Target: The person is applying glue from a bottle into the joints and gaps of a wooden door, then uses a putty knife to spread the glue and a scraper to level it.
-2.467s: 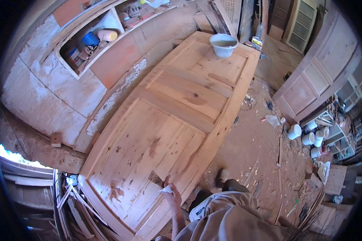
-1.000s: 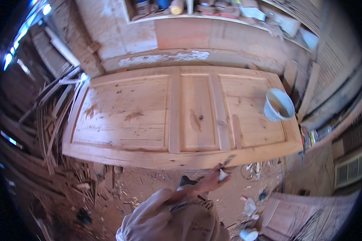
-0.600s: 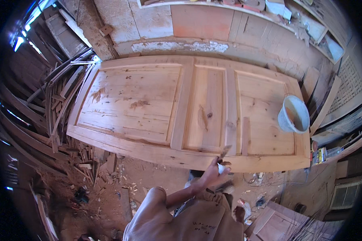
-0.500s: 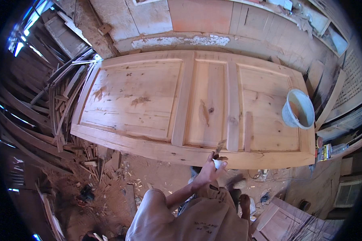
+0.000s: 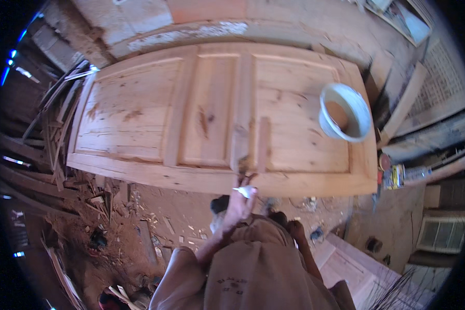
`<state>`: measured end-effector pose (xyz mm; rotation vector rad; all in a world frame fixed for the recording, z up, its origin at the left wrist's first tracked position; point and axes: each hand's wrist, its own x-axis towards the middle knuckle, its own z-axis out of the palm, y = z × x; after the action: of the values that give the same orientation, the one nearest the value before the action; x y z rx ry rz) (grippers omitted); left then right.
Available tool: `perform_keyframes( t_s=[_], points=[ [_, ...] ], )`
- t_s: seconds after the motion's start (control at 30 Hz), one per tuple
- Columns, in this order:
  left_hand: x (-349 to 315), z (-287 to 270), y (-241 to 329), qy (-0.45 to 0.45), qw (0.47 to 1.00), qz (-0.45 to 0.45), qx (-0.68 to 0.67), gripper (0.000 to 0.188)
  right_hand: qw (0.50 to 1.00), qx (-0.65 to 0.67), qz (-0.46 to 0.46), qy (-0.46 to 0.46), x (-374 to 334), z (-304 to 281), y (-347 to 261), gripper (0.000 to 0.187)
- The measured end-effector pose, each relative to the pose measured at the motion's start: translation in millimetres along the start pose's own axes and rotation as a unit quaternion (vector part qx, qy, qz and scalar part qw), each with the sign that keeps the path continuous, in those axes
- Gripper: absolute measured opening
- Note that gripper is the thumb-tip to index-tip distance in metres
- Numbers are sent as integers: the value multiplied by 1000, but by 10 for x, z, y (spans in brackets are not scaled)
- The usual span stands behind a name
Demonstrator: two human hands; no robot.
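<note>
Left hand (image 5: pixel 238 205) shifted along panelled door (image 5: pixel 212 142), gripping tool (image 5: pixel 244 164), right hand (image 5: pixel 296 230) unclear, littered floor (image 5: pixel 163 206)

Loose brown shirt (image 5: pixel 268 258), creased; small dark print (image 5: pixel 233 285); wide sleeves (image 5: pixel 175 279); bare hands (image 5: pixel 237 207).

Bare wood with a soft sheen, pale smeared plastic and matt cloth.
The panelled door (image 5: pixel 129 85) is unvarnished wood, mostly smooth, with knots, thin cracks and matt brown patches; the loose strip (image 5: pixel 263 144) on it is plain matt wood. The bucket (image 5: pixel 355 103) looks like plastic, its wall streaky. The scraper (image 5: pixel 244 164) has a dull, mottled blade, its material unclear. The shirt (image 5: pixel 258 258) is soft, creased brown cloth; the stacked timber (image 5: pixel 62 121) looks rough and dusty.
</note>
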<state>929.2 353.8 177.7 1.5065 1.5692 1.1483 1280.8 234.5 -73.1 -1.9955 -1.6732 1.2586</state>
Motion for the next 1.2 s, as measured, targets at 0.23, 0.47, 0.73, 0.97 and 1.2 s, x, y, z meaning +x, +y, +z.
perform_keyframes(
  t_s=[0.23,0.47,0.73,0.97,1.2],
  points=[
    [-498,800,17,132,975,-92,-157,48,996,-50,-71,-8,280,-1081,706,20],
    [-956,453,344,146,978,-126,80,61,969,-199,-13,-145,379,-1162,339,21],
    [-1539,-349,209,272,943,-192,-7,61,933,-4,-117,-339,165,-46,-1161,40],
    [-2047,-1492,-188,121,985,-119,-31,46,833,152,-131,-516,-1193,702,-4163,47],
    [-2516,-2516,-296,197,976,-81,-30,53,694,183,-233,-656,-1356,2222,-4356,40]
  ],
)
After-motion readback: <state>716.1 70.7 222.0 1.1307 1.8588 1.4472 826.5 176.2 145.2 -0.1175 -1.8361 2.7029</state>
